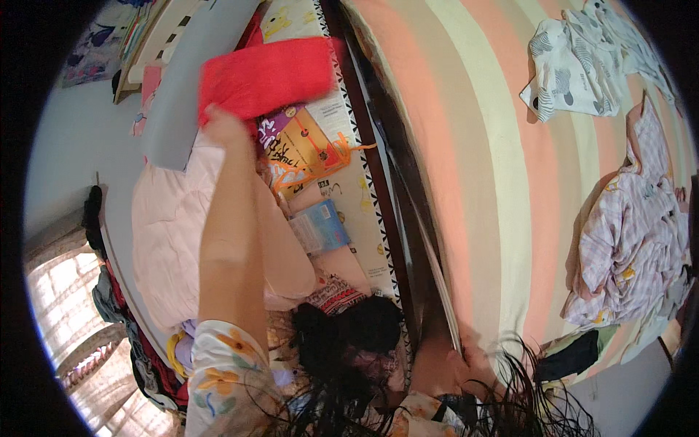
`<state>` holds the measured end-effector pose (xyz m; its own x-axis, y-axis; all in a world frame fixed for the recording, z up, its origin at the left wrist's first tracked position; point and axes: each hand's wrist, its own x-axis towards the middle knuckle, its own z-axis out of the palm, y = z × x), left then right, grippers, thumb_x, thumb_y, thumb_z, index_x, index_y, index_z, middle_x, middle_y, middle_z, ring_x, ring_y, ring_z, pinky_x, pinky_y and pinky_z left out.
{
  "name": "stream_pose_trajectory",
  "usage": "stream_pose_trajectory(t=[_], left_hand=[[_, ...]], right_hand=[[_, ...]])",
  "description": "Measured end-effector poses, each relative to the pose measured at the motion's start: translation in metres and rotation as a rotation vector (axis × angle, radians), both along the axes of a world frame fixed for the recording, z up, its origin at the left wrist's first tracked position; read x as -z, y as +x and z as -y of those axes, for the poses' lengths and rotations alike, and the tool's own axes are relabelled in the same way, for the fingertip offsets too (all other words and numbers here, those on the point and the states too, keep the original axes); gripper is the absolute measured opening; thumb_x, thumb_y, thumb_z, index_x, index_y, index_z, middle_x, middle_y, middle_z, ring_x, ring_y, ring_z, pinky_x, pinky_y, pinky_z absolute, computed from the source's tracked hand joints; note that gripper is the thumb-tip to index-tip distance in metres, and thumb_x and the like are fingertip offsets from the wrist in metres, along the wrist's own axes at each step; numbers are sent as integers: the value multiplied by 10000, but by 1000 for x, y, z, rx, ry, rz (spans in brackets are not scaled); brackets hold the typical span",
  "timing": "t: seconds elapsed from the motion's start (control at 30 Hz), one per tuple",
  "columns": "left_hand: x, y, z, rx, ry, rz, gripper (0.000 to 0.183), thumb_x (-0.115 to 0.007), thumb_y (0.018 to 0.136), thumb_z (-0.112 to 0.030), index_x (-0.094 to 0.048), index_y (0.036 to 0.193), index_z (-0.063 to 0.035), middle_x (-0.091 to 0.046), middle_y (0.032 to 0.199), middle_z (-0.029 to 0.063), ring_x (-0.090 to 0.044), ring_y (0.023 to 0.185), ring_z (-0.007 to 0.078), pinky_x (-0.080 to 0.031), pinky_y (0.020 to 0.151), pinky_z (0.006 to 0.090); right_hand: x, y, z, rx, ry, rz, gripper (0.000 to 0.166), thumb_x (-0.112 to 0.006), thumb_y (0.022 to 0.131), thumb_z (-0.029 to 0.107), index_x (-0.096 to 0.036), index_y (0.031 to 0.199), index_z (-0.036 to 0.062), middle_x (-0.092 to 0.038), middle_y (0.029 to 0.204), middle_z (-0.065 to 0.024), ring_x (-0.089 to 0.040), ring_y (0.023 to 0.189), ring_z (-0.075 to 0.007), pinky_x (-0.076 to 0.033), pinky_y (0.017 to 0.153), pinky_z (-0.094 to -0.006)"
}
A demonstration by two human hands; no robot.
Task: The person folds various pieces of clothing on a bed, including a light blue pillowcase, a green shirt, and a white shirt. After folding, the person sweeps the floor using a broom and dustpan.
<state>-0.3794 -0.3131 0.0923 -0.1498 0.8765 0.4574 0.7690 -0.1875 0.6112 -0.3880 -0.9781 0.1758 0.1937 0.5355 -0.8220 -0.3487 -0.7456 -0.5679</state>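
Note:
My left hand [224, 128] grips the near left corner of a folded red cloth [267, 79], blurred, held above a narrow surface with a printed cover [377, 240]. Under the cloth lies an orange and purple bag [300, 139] with an orange cord; it bears writing. A blue packet [322, 226] rests closer to me. Left of it, pale pink padded bedding [169, 235] lies partly behind my forearm. Low in the view, my right hand [472, 363] is at the bed's edge, by the end of a thin pale strip [437, 273]. Hair partly covers this hand; its grip is unclear.
A bed with a striped sheet [486, 164] fills the right side. On it lie a white printed garment [573, 71], a plaid garment [622, 246] and a dark folded cloth [570, 358]. Black fuzzy fabric [349, 333] lies near me. A grey panel [183, 93] stands at left.

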Motion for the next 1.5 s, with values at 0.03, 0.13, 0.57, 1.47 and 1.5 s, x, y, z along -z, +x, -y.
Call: stream_pose_trajectory(t=[0.03, 0.13, 0.57, 1.47, 1.5], left_hand=[[-12, -7, 7, -183, -132, 210, 575, -448, 946, -394, -639, 909, 146, -657, 916, 297, -657, 859, 394, -509, 755, 484], [-3, -118, -52, -194, -67, -518, 533, -524, 878, -399, -654, 898, 118, -666, 918, 270, -659, 864, 389, -507, 771, 473], [90, -90, 53, 86, 164, -748, 148, -560, 815, -131, -511, 871, -3, -539, 907, 202, -518, 909, 385, -381, 807, 495], [109, -78, 48, 170, 57, -686, 209, -531, 848, -109, -499, 1008, 20, -536, 1026, 228, -489, 1006, 408, -362, 852, 510], [112, -76, 47, 164, 32, -682, 218, -533, 847, -111, -499, 1015, 24, -534, 1048, 232, -486, 1020, 411, -358, 868, 513]], right_hand=[[-4, 6, -7, 15, -64, -14, 526, -526, 881, 125, -394, 1375, 0, -566, 755, -78, -543, 619, -158, -451, 568, -308], [9, 19, -16, 98, -64, -131, 501, -503, 895, 133, -403, 1368, 3, -538, 734, -59, -535, 600, -144, -456, 565, -292], [62, -7, -22, -87, -175, 272, 387, -523, 952, 200, -414, 1309, 97, -561, 791, -115, -533, 615, -236, -458, 520, -346], [451, 50, -348, 393, 343, 516, 390, -474, 936, 129, -474, 1289, -38, -505, 1310, -226, -463, 1247, -308, -314, 1081, -351], [450, 65, -364, 386, 353, 561, 395, -470, 942, 139, -465, 1305, -18, -549, 1225, -206, -534, 1124, -291, -398, 991, -355]])
